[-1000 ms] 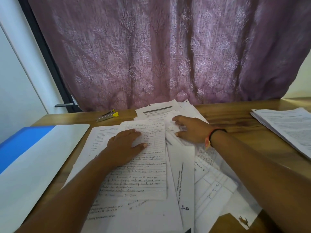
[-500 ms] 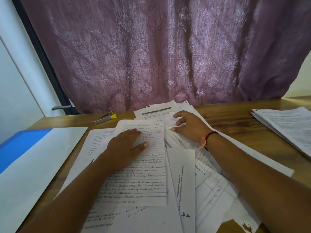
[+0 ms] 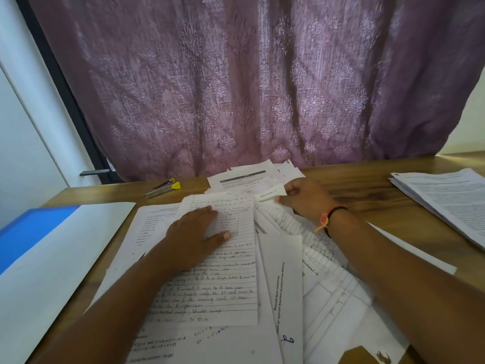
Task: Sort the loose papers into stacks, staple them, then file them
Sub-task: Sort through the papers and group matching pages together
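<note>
Two hands work on one pile. My left hand (image 3: 195,232) lies flat with its fingers straight, pressing on a lined handwritten sheet (image 3: 217,279). That sheet tops the loose papers (image 3: 330,300), which spread across the middle of the table (image 3: 362,185).

My right hand (image 3: 304,198) has its fingers curled and pinches a small slip (image 3: 269,193) by its right end, over the far part of the pile. The slip's label is too blurred to read with certainty.

- Both forearms hide the sheets beneath them.
- The nearest sheets run off the bottom edge.
- Stapler (image 3: 164,187): far side of the table, left of the pile, apart from it.
- Printed stack (image 3: 446,198): well apart at right, cut off by the frame.
- Blue folder (image 3: 34,229): at left, cut off by the frame. It is partly under a white sheet (image 3: 57,271) or flap; I cannot tell which.
</note>
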Tool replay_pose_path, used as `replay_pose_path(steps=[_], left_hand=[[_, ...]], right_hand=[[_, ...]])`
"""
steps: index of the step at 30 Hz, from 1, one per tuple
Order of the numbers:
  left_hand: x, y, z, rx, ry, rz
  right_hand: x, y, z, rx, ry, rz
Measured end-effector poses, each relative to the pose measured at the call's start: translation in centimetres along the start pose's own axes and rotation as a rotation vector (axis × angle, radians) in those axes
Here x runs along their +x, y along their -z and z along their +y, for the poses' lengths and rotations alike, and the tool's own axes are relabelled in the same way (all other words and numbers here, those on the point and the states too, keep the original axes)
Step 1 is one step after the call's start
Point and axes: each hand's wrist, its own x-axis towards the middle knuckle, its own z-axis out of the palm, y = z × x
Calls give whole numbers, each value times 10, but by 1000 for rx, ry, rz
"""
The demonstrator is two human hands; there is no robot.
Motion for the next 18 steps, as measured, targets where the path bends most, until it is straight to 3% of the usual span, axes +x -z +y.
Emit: replay_pose_path(steps=[4, 9, 12, 15, 18], left_hand=[[0, -1, 1, -2, 0, -2], [0, -1, 1, -2, 6, 7], [1, -3, -2, -15, 17, 3], [-1, -2, 3, -10, 29, -17], [-4, 3, 8, -14, 36, -25]], right_hand=[[-1, 4, -5, -173, 6, -54], [6, 19, -1, -189, -17, 136], [3, 31, 0, -100, -82, 29], [-1, 38, -1, -229, -152, -133], [3, 39, 2, -173, -170, -31]])
